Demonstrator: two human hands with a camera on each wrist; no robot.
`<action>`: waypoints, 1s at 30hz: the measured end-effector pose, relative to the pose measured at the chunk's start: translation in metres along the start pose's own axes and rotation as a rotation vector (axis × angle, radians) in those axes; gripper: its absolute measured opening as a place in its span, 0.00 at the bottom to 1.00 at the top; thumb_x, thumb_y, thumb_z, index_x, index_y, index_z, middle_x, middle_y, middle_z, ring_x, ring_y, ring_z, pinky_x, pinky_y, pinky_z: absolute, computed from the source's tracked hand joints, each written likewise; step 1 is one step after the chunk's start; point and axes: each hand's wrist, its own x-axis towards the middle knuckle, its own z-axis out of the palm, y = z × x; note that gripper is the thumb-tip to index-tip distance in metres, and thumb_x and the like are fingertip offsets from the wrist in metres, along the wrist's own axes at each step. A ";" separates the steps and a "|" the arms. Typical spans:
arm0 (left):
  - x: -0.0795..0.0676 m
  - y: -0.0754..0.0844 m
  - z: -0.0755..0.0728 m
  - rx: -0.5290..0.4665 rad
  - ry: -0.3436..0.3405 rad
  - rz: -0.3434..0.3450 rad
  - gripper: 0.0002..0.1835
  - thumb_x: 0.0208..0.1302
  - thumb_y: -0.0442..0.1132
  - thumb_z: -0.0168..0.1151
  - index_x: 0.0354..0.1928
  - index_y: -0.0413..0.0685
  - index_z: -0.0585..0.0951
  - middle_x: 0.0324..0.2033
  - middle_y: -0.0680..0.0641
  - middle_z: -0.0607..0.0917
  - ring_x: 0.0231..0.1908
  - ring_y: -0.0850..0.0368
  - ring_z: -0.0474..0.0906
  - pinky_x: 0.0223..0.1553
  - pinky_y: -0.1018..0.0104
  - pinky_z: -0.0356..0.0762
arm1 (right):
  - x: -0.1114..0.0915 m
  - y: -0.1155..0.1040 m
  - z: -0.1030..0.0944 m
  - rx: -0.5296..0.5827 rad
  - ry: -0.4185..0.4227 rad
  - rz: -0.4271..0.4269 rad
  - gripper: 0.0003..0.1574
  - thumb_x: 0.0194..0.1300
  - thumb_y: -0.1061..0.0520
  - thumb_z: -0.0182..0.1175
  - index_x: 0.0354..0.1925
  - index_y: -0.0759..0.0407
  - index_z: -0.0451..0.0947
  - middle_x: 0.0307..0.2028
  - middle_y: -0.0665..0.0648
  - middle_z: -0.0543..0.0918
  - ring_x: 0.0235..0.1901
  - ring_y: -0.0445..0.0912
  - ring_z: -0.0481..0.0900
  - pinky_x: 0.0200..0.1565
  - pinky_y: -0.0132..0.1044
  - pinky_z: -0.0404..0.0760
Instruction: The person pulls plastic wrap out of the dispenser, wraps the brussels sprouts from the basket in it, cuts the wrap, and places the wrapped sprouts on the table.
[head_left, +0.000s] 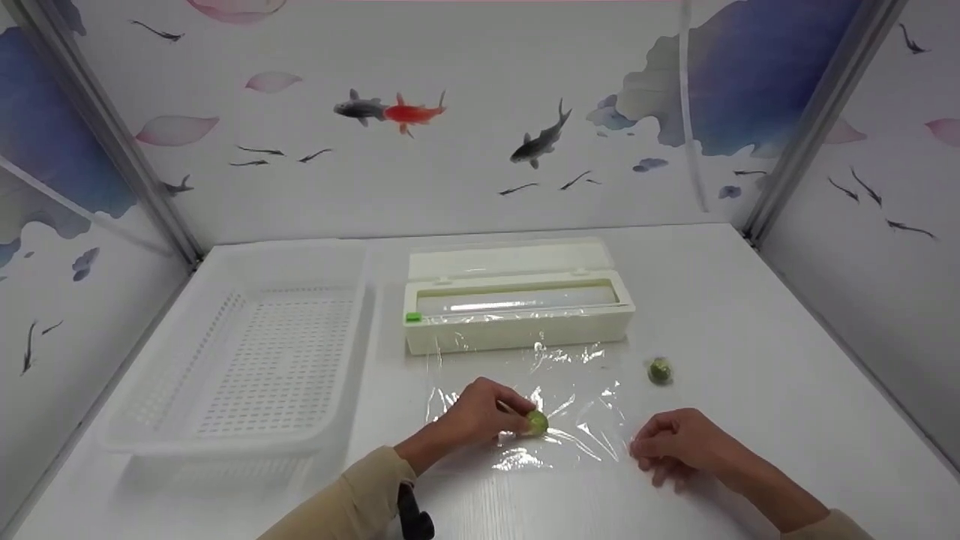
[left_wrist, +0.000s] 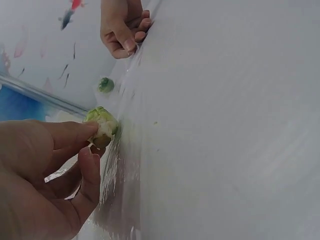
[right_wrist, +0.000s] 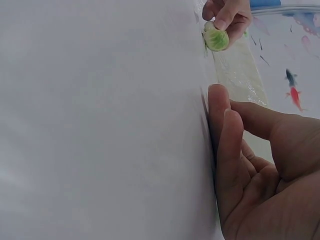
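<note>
The left hand point(head_left: 480, 411) pinches a sprout point(head_left: 538, 423) between thumb and fingers, over the film point(head_left: 581, 401); the right hand point(head_left: 684, 444), fingertips together, pinches the film's edge.

Glossy plastic film point(head_left: 574, 386), smooth plastic basket point(head_left: 225, 444), matt cloth sleeve point(head_left: 352, 491), metal post point(head_left: 822, 112)

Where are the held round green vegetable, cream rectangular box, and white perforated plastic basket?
Round green vegetable point(left_wrist: 106, 125), left wrist view: pale side.
Cream rectangular box point(head_left: 510, 259), head view: open lid.
White perforated basket point(head_left: 225, 442), head view: front rim.
</note>
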 end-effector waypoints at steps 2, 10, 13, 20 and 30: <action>-0.002 0.000 -0.001 -0.007 0.002 -0.008 0.14 0.56 0.31 0.73 0.46 0.39 0.88 0.40 0.41 0.91 0.32 0.63 0.83 0.22 0.77 0.74 | 0.000 0.000 0.000 0.006 -0.007 0.001 0.17 0.64 0.51 0.67 0.42 0.64 0.82 0.28 0.51 0.87 0.23 0.41 0.85 0.24 0.31 0.82; -0.016 -0.002 -0.016 0.005 0.028 0.003 0.17 0.57 0.31 0.72 0.50 0.37 0.86 0.42 0.39 0.89 0.34 0.60 0.84 0.26 0.70 0.83 | 0.000 -0.004 -0.001 -0.024 -0.016 -0.028 0.17 0.66 0.51 0.66 0.43 0.65 0.82 0.28 0.51 0.86 0.23 0.41 0.85 0.25 0.32 0.84; -0.026 -0.004 -0.026 0.035 0.042 0.014 0.15 0.59 0.31 0.71 0.49 0.37 0.86 0.42 0.38 0.89 0.34 0.60 0.84 0.28 0.68 0.85 | -0.002 -0.007 -0.002 -0.052 -0.008 -0.022 0.19 0.66 0.48 0.66 0.44 0.64 0.82 0.28 0.51 0.87 0.23 0.42 0.85 0.26 0.33 0.84; -0.057 -0.012 -0.051 0.190 0.075 0.039 0.08 0.58 0.32 0.71 0.40 0.38 0.88 0.37 0.42 0.90 0.31 0.62 0.79 0.30 0.75 0.77 | -0.016 -0.016 -0.005 -0.185 0.169 0.005 0.33 0.62 0.42 0.69 0.53 0.64 0.76 0.39 0.54 0.85 0.29 0.45 0.84 0.28 0.37 0.83; -0.090 -0.026 -0.070 0.413 -0.018 0.108 0.13 0.48 0.43 0.80 0.36 0.48 0.90 0.32 0.51 0.85 0.30 0.68 0.74 0.31 0.76 0.73 | -0.018 -0.021 0.006 -0.376 0.095 -0.174 0.17 0.52 0.53 0.77 0.40 0.54 0.83 0.39 0.52 0.81 0.33 0.43 0.76 0.29 0.30 0.79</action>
